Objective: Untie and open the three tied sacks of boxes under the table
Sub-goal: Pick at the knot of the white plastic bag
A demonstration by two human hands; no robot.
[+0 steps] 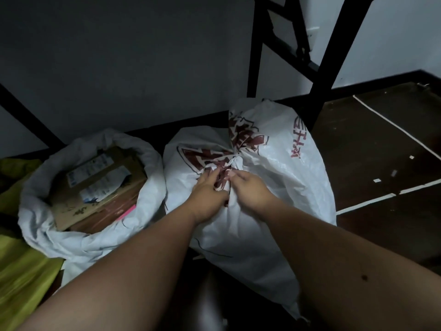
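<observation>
Fingers of left hand and right hand pinch the gathered neck of the tied sack, knot just beyond fingertips, both hands equally near.

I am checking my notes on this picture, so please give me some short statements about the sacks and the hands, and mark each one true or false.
1. The white sack on the left is open and cardboard boxes show inside it. True.
2. The sack with red print is already open. False: its neck is gathered and tied.
3. Both hands work at the neck of the printed sack. True: the left hand and the right hand grip the bunched fabric there.
4. The right hand rests on the floor. False: it is on the sack.
5. The two sacks stand before a wall. True.
</observation>
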